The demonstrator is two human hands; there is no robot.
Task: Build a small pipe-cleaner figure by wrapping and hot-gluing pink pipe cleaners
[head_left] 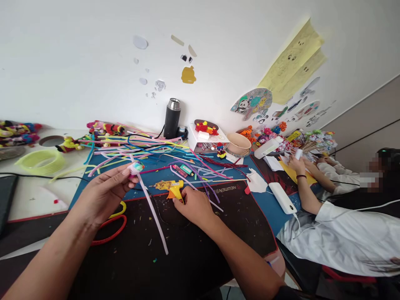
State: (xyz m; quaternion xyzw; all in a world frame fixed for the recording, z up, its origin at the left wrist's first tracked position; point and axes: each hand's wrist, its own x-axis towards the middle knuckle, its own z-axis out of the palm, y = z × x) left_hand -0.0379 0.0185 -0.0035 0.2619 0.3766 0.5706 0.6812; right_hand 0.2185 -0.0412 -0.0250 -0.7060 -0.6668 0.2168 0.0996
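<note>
My left hand (108,189) pinches a small fuzzy pipe-cleaner piece (136,167), white with a blue-green patch. From it a long lavender pipe cleaner (154,216) hangs down over the dark mat. My right hand (198,207) is closed around the yellow hot glue gun (176,190), which lies low over the mat with its nozzle to the left. Crusted glue on a brownish patch (161,185) surrounds the nozzle. Partly hidden under my left forearm is a pair of scissors (125,225) with red and yellow handles.
Loose pipe cleaners (131,146) pile up at the back, beside a black thermos (172,118) and a white box (200,143). A round wooden bowl (239,143) and a white power bank (282,198) are rightward. At right, a person in white sleeves (346,233) handles paper.
</note>
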